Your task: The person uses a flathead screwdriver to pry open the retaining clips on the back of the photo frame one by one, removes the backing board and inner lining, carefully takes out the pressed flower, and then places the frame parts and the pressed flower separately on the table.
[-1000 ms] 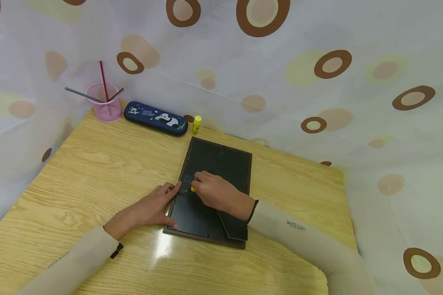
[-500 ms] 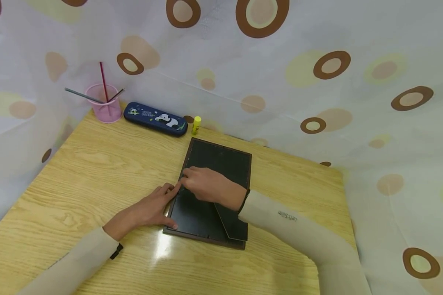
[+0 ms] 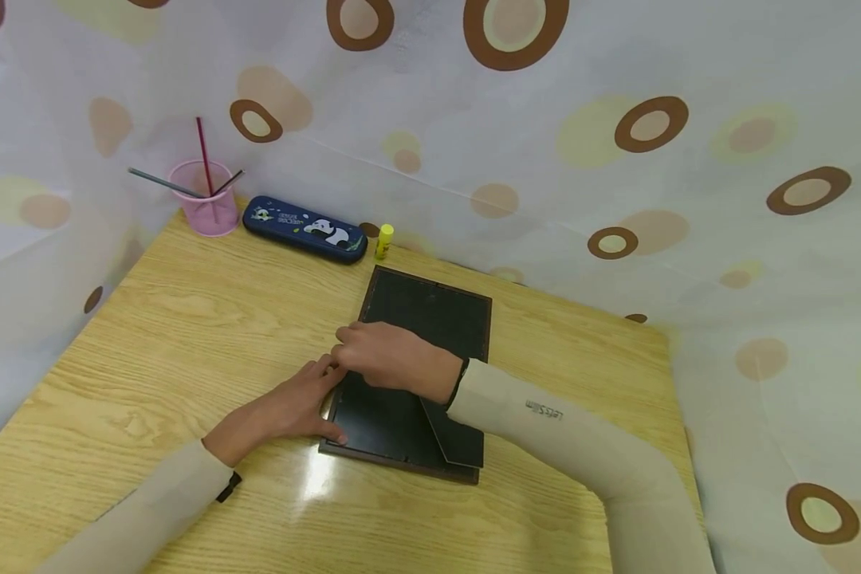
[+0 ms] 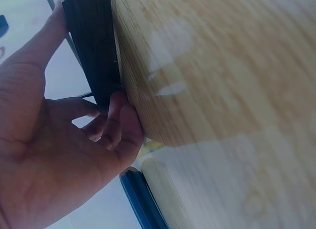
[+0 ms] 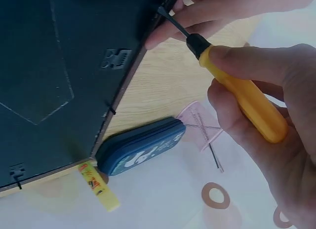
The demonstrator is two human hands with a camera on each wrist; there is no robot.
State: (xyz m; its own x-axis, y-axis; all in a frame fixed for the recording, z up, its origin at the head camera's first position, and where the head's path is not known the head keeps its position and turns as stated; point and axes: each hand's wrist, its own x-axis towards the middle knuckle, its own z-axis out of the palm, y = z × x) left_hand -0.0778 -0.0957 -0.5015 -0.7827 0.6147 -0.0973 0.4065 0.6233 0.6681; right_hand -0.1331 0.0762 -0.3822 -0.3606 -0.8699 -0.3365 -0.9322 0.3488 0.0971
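Observation:
A dark picture frame (image 3: 438, 315) lies face down on the wooden table, its black back board and stand leg (image 3: 465, 443) showing. My left hand (image 3: 287, 408) holds the frame's left side, thumb over the near left corner and fingers bent against the edge. In the right wrist view, my right hand (image 5: 291, 100) grips a yellow-handled screwdriver (image 5: 254, 108) with a dark shaft. Its flat tip sits at the frame's inner edge, close to the left fingers. Along the back are a metal hanger (image 5: 116, 58) and a small dark tab (image 5: 111, 109). The head view hides the screwdriver behind the right hand.
Behind the frame stands a yellow glue stick (image 3: 384, 241). A navy panda pencil case (image 3: 304, 229) lies left of it, beside a pink cup (image 3: 211, 214) holding several pencils. A patterned cloth (image 3: 545, 159) rises along the table's back edge.
My right hand has moved left across the back board with the screwdriver, from the board's middle to the left edge beside the left fingers. The left hand and frame have stayed in place.

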